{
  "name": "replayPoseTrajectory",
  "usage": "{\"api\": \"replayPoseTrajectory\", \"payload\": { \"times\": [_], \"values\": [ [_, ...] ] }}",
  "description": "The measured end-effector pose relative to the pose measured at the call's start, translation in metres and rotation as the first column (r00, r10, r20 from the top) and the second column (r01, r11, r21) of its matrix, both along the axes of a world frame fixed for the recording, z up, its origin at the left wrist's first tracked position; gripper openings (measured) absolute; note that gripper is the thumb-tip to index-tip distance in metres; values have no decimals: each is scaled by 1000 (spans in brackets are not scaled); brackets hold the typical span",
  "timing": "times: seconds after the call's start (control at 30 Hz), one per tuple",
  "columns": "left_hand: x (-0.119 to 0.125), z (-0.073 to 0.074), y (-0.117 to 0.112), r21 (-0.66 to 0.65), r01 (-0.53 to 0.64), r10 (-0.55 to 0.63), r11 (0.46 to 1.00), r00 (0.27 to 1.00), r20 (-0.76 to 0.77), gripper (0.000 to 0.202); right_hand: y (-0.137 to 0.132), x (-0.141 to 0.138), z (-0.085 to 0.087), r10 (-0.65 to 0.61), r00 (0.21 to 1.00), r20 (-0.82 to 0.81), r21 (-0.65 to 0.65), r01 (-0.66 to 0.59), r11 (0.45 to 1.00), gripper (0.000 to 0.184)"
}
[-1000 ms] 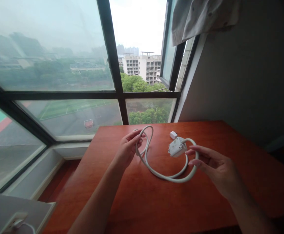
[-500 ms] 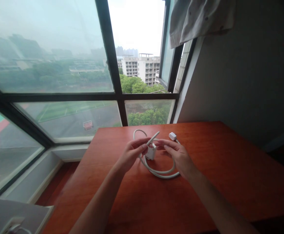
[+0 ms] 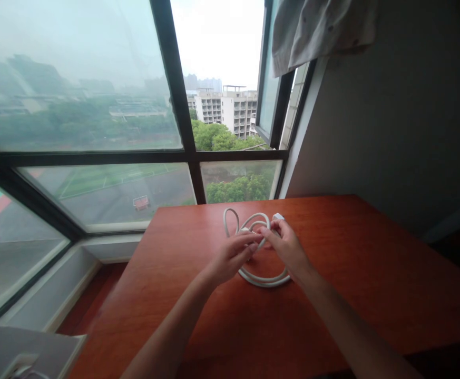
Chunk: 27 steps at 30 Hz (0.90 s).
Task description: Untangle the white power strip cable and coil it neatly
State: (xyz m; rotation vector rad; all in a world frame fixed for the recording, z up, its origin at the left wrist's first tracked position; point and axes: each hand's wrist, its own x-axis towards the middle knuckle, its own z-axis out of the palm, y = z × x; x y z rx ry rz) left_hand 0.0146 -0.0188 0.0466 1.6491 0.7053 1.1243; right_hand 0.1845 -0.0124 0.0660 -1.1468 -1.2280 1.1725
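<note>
A thick white power cable (image 3: 262, 279) lies coiled in loops on the reddish wooden table (image 3: 372, 295). My left hand (image 3: 233, 258) and my right hand (image 3: 289, 247) meet over the coil, and both sets of fingers are closed on cable strands. One loop (image 3: 230, 218) stands up behind my left hand. A small white plug end (image 3: 278, 216) shows just beyond my right fingers. The plug block of the cable is hidden under my hands.
A large window with dark frames (image 3: 174, 105) rises behind the table. A grey wall (image 3: 391, 116) stands to the right, with pale cloth (image 3: 320, 29) hanging at the top. A white socket (image 3: 18, 366) sits on a grey ledge at the lower left.
My right hand swept in from the right with the cable's plug block to meet my left hand. The wide open loop has been gathered into a tighter coil beneath both hands.
</note>
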Motion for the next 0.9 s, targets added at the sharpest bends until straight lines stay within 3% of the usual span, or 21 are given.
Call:
{"api": "replayPoseTrajectory", "payload": {
  "times": [0.2, 0.4, 0.53, 0.7, 0.8, 0.9],
  "values": [
    [6, 0, 10, 157, -340, 357, 927, 928, -102, 29, -5, 3, -6, 60, 988, 141, 88, -73, 993, 17],
    [11, -6, 23, 331, -252, 382, 909, 821, -424, 16, -8, 6, -5, 74, 978, 197, 110, -97, 989, 13],
    [6, -9, 24, 346, -270, 407, 898, 808, -426, 18, -16, 10, -8, 46, 993, 104, 101, -57, 993, 14],
    [-4, -9, 19, 219, -385, 437, 896, 849, -296, 17, -24, 16, -24, -77, 996, -51, 55, 80, 995, 17],
    [-12, -4, 21, 32, -498, 499, 867, 864, -69, 22, -28, 24, -37, -131, 987, -97, 23, 133, 991, 17],
    [-28, 4, 29, -266, -569, 624, 779, 745, 235, 29, -32, 33, -51, -171, 968, -183, -58, 163, 985, 22]
  ]
}}
